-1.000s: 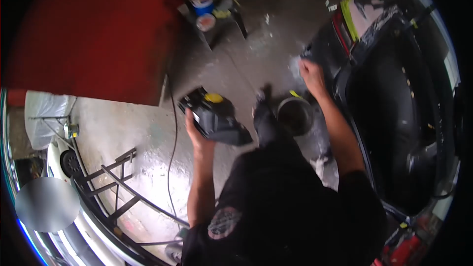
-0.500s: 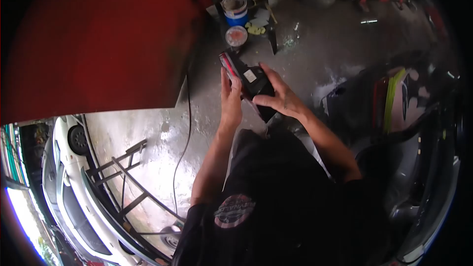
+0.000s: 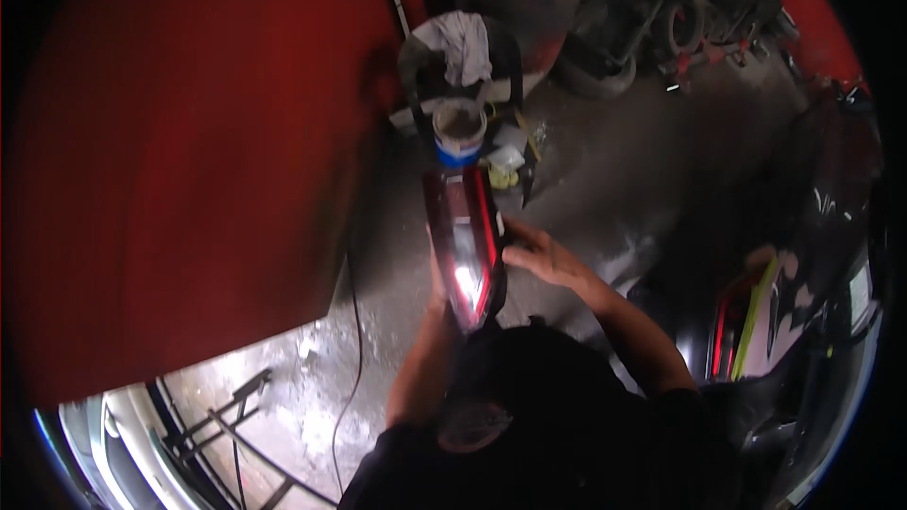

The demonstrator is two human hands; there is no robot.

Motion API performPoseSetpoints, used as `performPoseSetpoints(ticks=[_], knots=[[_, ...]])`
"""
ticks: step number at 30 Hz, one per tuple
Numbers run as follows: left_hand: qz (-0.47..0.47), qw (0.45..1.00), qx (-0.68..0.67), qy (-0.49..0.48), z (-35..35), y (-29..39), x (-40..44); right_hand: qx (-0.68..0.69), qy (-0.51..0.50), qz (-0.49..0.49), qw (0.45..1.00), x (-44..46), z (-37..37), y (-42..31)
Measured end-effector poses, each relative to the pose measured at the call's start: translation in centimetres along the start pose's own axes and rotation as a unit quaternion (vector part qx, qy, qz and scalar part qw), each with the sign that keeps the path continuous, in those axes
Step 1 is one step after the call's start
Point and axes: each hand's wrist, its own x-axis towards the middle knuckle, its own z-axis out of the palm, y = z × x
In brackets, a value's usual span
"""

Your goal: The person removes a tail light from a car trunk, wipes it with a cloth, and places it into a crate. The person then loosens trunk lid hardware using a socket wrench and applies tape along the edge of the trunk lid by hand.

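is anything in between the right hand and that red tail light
Nothing visible: the right hand meets the tail light directly along its right edge. The bucket stands beyond the light, not between them.

- The car lamp [image 3: 463, 236] is dark red, with a bright red stripe on its right side and a whitish shine.
- The big panel [image 3: 189, 161] is plain red.
- The bucket [image 3: 459, 153] is whitish above and blue below.
- The cloth [image 3: 465, 49] is pale grey.
- The shirt [image 3: 576, 434] is black with a dull reddish print [image 3: 475, 427].
- The tape [image 3: 757, 321] is yellow-green.
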Motion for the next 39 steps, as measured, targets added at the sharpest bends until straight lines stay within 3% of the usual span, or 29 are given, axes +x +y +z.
performPoseSetpoints(ticks=[1, 2, 5, 7, 9, 10, 15, 18, 19, 23, 25, 26, 27, 30, 32, 33, 35, 37, 39], knots=[[-0.004, 1.000, -0.023, -0.006, 0.3, 2.1, 1.7, -0.062, -0.006, -0.006, 0.998, 3.2, -1.3, -0.6], [-0.058, 0.991, -0.027, 0.116, 0.7, 3.9, 2.2, -0.121, -0.015, -0.006, 0.992, 6.2, -2.6, -1.1], [-0.132, 0.988, -0.079, 0.020, -2.0, 9.8, 5.5, -0.274, 0.022, 0.020, 0.961, 18.3, -7.3, -4.1], [-0.100, 0.992, -0.039, 0.059, -5.2, 11.9, 7.7, -0.278, 0.074, -0.057, 0.956, 28.5, -11.4, -3.6], [-0.066, 0.991, 0.021, 0.113, -8.7, 13.4, 9.4, -0.280, 0.154, -0.107, 0.942, 40.4, -17.9, 4.1], [-0.050, 0.987, 0.052, 0.142, -10.2, 13.9, 9.9, -0.446, 0.187, -0.092, 0.870, 44.4, -18.6, 2.6], [-0.036, 0.959, 0.158, 0.232, -15.1, 16.8, 11.0, -0.493, 0.358, -0.026, 0.792, 58.1, -20.1, 7.0], [-0.052, 0.943, 0.214, 0.249, -16.0, 17.9, 11.6, -0.508, 0.343, 0.049, 0.789, 59.9, -21.3, 6.8], [-0.059, 0.939, 0.235, 0.245, -15.9, 18.2, 12.0, -0.454, 0.351, 0.059, 0.817, 59.1, -20.7, 4.2], [-0.086, 0.920, 0.342, 0.172, -13.0, 18.5, 15.1, -0.441, 0.294, -0.036, 0.847, 58.0, -29.2, 4.4], [-0.067, 0.944, 0.285, 0.153, -11.9, 18.3, 17.3, -0.454, 0.279, -0.046, 0.845, 56.4, -30.6, 2.0], [-0.051, 0.960, 0.230, 0.151, -11.6, 18.2, 18.6, -0.392, 0.316, -0.057, 0.862, 56.2, -31.0, 1.2], [-0.050, 0.939, 0.315, 0.127, -13.7, 17.9, 19.5, -0.325, 0.349, -0.064, 0.876, 55.7, -30.7, 0.7], [0.039, 0.884, 0.465, 0.025, -7.0, 21.6, 21.9, -0.133, 0.415, -0.069, 0.897, 53.8, -31.3, -0.3], [-0.013, 0.970, 0.240, 0.030, -11.8, 20.2, 24.4, 0.060, 0.430, -0.052, 0.899, 52.9, -33.1, -0.6], [-0.039, 0.991, 0.121, 0.032, -14.7, 19.4, 25.7, 0.068, 0.441, -0.039, 0.894, 51.8, -32.1, -2.4], [-0.090, 0.988, -0.118, 0.038, -17.6, 18.6, 27.7, 0.106, 0.436, -0.102, 0.888, 51.1, -34.2, -2.9], [-0.102, 0.990, -0.047, 0.080, -16.9, 18.7, 29.2, 0.154, 0.347, -0.174, 0.909, 48.4, -36.1, -4.3], [-0.123, 0.990, 0.000, 0.069, -17.0, 18.4, 30.7, 0.135, 0.296, -0.204, 0.924, 44.1, -31.1, -11.2]])
